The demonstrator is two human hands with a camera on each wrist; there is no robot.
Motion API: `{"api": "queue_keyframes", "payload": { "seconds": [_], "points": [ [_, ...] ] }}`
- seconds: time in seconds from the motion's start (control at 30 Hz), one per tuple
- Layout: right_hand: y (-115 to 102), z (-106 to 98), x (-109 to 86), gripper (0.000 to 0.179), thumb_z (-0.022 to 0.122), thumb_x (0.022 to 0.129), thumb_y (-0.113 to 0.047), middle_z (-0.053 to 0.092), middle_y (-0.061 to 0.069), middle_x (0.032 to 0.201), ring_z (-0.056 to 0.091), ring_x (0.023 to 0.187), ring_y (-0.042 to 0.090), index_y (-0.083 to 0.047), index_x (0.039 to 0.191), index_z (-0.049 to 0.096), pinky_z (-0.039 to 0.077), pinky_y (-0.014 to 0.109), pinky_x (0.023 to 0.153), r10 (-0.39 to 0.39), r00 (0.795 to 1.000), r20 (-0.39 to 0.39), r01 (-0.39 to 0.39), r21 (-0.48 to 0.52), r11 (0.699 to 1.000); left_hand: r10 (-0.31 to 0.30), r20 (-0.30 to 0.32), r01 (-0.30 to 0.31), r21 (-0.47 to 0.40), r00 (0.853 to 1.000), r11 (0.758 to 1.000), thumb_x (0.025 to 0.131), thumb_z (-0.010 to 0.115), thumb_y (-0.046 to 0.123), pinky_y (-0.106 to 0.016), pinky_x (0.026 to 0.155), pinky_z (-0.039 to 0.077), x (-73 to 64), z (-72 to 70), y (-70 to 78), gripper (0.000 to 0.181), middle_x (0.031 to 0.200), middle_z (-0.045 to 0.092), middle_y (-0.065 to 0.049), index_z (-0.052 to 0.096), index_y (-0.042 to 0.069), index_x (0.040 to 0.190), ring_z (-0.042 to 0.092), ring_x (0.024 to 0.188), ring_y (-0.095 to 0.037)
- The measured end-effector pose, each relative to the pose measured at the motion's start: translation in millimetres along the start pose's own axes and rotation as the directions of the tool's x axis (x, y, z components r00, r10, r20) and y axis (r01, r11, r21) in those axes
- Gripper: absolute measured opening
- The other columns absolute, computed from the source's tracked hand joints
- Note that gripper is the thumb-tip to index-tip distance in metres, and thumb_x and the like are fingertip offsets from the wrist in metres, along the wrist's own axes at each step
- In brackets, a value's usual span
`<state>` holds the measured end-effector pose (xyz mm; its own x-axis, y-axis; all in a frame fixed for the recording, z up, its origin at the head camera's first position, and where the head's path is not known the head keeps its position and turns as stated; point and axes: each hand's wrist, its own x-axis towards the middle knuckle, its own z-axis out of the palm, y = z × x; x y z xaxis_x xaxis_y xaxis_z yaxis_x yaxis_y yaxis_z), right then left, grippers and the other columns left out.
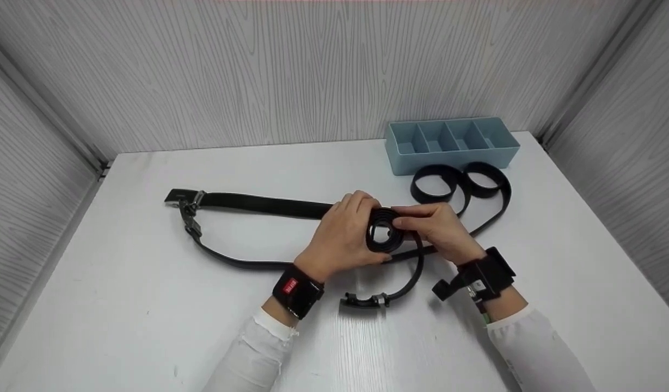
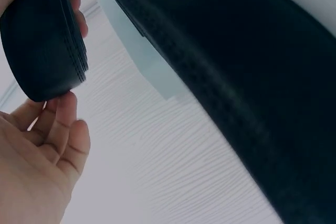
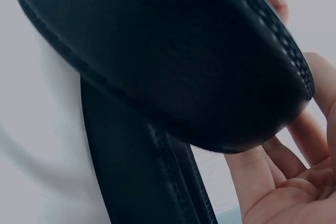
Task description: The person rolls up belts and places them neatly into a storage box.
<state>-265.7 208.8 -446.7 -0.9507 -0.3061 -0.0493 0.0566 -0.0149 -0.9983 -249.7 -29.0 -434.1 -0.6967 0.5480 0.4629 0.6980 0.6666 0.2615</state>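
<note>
A black leather belt [image 1: 385,249] is wound into a tight spiral coil over the middle of the white table. My left hand [image 1: 342,231] grips the coil from its left side, thumb below and fingers over the top. On the right side my right hand [image 1: 443,228] pinches the coil's edge between thumb and fingers. The belt's loose end curves down from the coil to a buckle [image 1: 367,300] nearer me. In the left wrist view the stacked layers of the coil [image 2: 44,40] show edge-on. A wide strap [image 3: 157,61] fills much of the right wrist view.
Another black belt [image 1: 258,204] lies stretched out at left, its metal buckle [image 1: 183,197] at the far left end. Beside that buckle is a second buckle [image 1: 191,226] on a strap running right. Loose loops [image 1: 432,197] lie before a blue four-slot box [image 1: 448,162]. Wood-grain panels surround the table.
</note>
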Motion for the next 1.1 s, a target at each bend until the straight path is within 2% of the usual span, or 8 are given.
{"api": "queue_keyframes", "payload": {
  "seconds": [0.13,0.27,0.37,0.53,0.7,0.83,0.97,1.1],
  "points": [
    [-2,-4,-0.7,0.04,0.079,0.091,-0.006,0.075,0.011,0.119,0.075,0.099,0.021,0.002,0.129,0.07,0.061,0.03,0.082,0.002,1.0,0.007,-0.002,-0.04,0.999,0.048,0.011,-0.048,-0.046,0.999,0.998,0.065,0.096,0.048,-0.033,0.098,0.05,-0.5,-0.6,-1.0,0.084,0.122,0.057,-0.007,0.057,0.005,0.126,0.056,0.109,-0.022],
    [-4,-7,-1.0,0.04,0.081,0.089,-0.007,0.075,0.012,0.121,0.074,0.103,0.022,0.0,0.127,0.072,0.06,0.031,0.084,0.021,0.999,0.045,-0.016,-0.092,0.996,0.11,0.014,-0.109,-0.077,0.994,0.991,0.065,0.096,0.044,-0.032,0.097,0.049,-0.5,1.6,0.2,0.081,0.123,0.058,-0.005,0.058,0.006,0.126,0.056,0.108,-0.021],
    [-5,-7,-0.8,0.04,0.082,0.088,-0.008,0.074,0.012,0.123,0.073,0.107,0.023,-0.002,0.126,0.073,0.06,0.031,0.085,0.034,0.997,0.069,-0.026,-0.114,0.993,0.124,0.013,-0.123,-0.071,0.992,0.99,0.064,0.095,0.045,-0.031,0.096,0.049,-0.5,2.9,1.6,0.082,0.123,0.059,-0.004,0.058,0.007,0.126,0.056,0.108,-0.02],
    [-4,-2,-0.5,0.04,0.08,0.09,-0.007,0.075,0.011,0.121,0.074,0.103,0.02,0.001,0.128,0.071,0.06,0.029,0.084,0.019,0.999,0.044,-0.015,-0.069,0.998,0.075,-0.006,-0.075,0.003,0.997,0.997,0.062,0.094,0.053,-0.033,0.092,0.051,-0.8,3.3,3.1,0.084,0.121,0.059,-0.004,0.059,0.008,0.124,0.057,0.107,-0.02],
    [-3,3,-0.5,0.041,0.078,0.092,-0.006,0.075,0.012,0.12,0.074,0.104,0.021,0.005,0.13,0.069,0.06,0.031,0.087,-0.013,1.0,-0.002,0.013,0.019,1.0,-0.003,-0.068,0.009,0.086,0.998,0.996,0.064,0.089,0.06,-0.034,0.089,0.052,0.2,4.4,3.7,0.085,0.118,0.059,-0.006,0.058,0.006,0.122,0.058,0.106,-0.021],
    [-2,5,-0.6,0.04,0.079,0.092,-0.007,0.075,0.013,0.12,0.074,0.105,0.022,0.004,0.129,0.069,0.06,0.033,0.088,-0.015,1.0,-0.013,0.016,0.04,0.999,-0.043,-0.098,0.053,0.094,0.994,0.994,0.064,0.089,0.06,-0.034,0.087,0.052,0.3,5.1,4.2,0.084,0.115,0.058,-0.006,0.057,0.005,0.119,0.057,0.102,-0.021],
    [-1,4,0.2,0.039,0.079,0.091,-0.006,0.075,0.014,0.12,0.075,0.102,0.023,0.004,0.128,0.07,0.06,0.034,0.087,-0.022,1.0,-0.018,0.022,0.026,0.999,-0.048,-0.073,0.053,0.068,0.996,0.996,0.065,0.09,0.059,-0.035,0.089,0.052,0.3,4.4,4.3,0.085,0.117,0.058,-0.006,0.057,0.005,0.121,0.057,0.104,-0.022],
    [0,2,0.2,0.04,0.08,0.091,-0.007,0.075,0.013,0.12,0.075,0.101,0.023,0.003,0.128,0.071,0.06,0.034,0.086,-0.021,1.0,-0.01,0.021,0.011,1.0,-0.04,-0.02,0.041,0.031,0.999,0.999,0.065,0.093,0.057,-0.036,0.094,0.05,0.0,2.3,3.2,0.088,0.122,0.056,-0.007,0.055,0.005,0.126,0.055,0.109,-0.023]
  ]
}}
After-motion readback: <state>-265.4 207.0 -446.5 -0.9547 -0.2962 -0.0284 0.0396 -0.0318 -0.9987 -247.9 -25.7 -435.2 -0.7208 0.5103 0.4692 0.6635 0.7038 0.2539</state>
